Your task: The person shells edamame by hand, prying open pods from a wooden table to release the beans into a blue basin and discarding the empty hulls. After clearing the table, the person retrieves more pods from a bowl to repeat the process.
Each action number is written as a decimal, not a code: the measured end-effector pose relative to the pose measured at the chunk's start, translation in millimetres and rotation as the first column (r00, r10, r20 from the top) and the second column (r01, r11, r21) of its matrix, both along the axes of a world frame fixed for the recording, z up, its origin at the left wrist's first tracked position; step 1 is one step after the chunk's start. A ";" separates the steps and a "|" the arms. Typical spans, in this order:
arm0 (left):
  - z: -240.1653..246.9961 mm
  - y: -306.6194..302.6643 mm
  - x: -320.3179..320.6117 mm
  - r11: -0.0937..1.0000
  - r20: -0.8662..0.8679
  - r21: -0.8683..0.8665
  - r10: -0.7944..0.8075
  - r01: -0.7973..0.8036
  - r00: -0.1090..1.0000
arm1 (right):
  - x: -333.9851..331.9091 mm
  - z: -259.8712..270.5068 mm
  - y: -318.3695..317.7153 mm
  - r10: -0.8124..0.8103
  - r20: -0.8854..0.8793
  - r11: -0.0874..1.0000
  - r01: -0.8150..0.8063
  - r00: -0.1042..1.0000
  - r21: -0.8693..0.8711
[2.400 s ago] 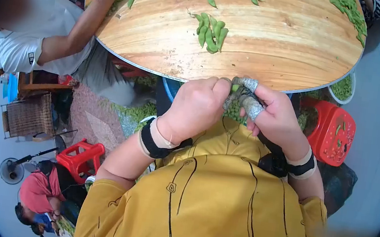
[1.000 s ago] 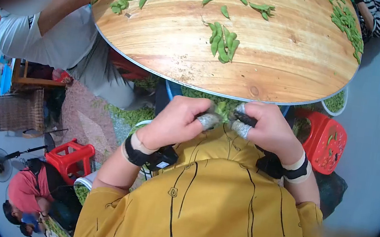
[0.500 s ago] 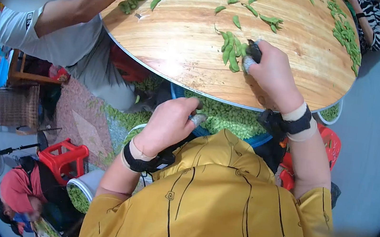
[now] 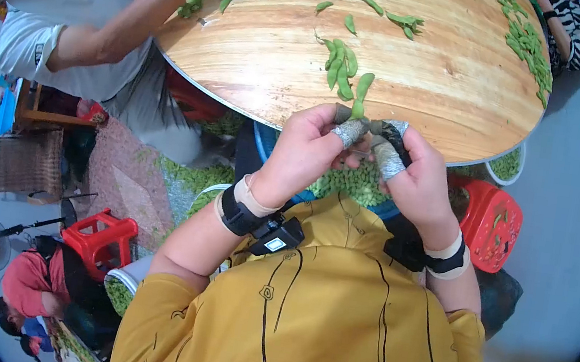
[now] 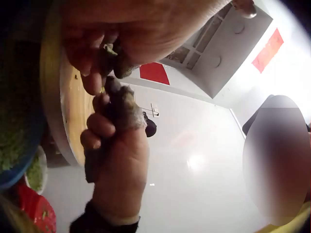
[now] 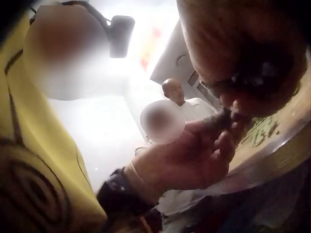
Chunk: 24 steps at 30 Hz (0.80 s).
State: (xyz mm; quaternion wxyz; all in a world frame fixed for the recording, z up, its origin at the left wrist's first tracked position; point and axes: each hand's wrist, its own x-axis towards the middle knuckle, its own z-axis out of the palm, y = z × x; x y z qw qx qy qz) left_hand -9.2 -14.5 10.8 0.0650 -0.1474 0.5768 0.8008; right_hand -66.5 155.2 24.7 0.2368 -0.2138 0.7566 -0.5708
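Note:
A green pod (image 4: 362,94) stands up from the left hand (image 4: 306,149), whose taped thumb and finger pinch its lower end. The right hand (image 4: 422,183), with silvery tape on its fingers, meets the left fingertips at the pod's base; its fingers are curled round something dark. A small pile of pods (image 4: 340,63) lies on the wooden table (image 4: 246,65) just beyond the hands. Below them, a blue basin (image 4: 261,141) holds shelled green beans (image 4: 350,181). In the left wrist view the right hand (image 5: 120,155) faces the left hand (image 5: 146,29), fingertips close together.
More pods (image 4: 527,47) lie along the table's right side. A red stool (image 4: 493,226) and a white bucket (image 4: 507,166) stand at the right. A person in white (image 4: 94,53) sits at the left, arms on the table. Another red stool (image 4: 101,238) is at lower left.
The right hand has come back from the pile on the table to the left hand. The left hand has moved up and right, and a pod now shows between its fingers.

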 end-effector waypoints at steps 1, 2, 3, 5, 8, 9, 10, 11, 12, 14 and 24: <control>1.8 -2.6 1.0 0.997 0.050 -0.067 -0.045 0.048 0.998 | -1.4 -1.4 3.9 -0.007 0.006 1.000 0.007 1.000 -0.007; 2.9 -3.3 1.3 0.987 0.101 -0.129 -0.085 0.098 0.991 | -2.7 -1.8 7.1 0.003 0.013 1.000 -0.003 1.000 -0.001; 1.4 -1.8 1.9 0.986 0.106 -0.134 -0.089 0.103 0.990 | -3.5 -1.5 9.2 0.014 0.019 1.000 -0.014 1.000 0.006; -5.0 1.0 5.2 0.979 -0.007 -0.162 -0.123 0.121 0.992 | -5.0 10.1 12.1 0.047 0.128 0.998 -0.053 0.991 0.041; -9.4 6.1 5.3 0.970 -0.064 -0.190 -0.168 0.153 0.984 | -6.2 11.1 15.0 0.103 0.196 0.993 -0.113 0.975 0.043; -8.3 7.4 4.9 0.968 -0.061 -0.191 -0.175 0.161 0.983 | -6.6 9.6 15.7 0.129 0.156 0.991 -0.133 0.979 0.016; -6.1 8.7 4.5 0.959 -0.050 -0.234 -0.175 0.159 0.983 | -6.6 8.1 16.0 0.122 0.159 0.992 -0.126 0.980 0.015; -4.8 9.7 4.1 0.949 -0.039 -0.275 -0.173 0.156 0.984 | -6.5 6.4 16.0 0.132 0.105 0.991 -0.132 0.986 -0.006; -4.6 9.9 3.8 0.948 -0.036 -0.276 -0.178 0.162 0.983 | -6.9 5.0 16.3 0.142 0.051 0.990 -0.141 0.989 -0.026; -4.2 9.3 4.1 0.867 -0.041 -0.472 -0.204 0.161 0.978 | -9.0 3.0 17.5 0.143 0.138 0.989 -0.136 0.980 -0.060; 0.8 0.3 8.6 0.969 0.039 -0.099 -0.224 0.227 0.974 | -14.1 -0.2 19.6 0.198 0.731 0.972 -0.033 0.652 -0.234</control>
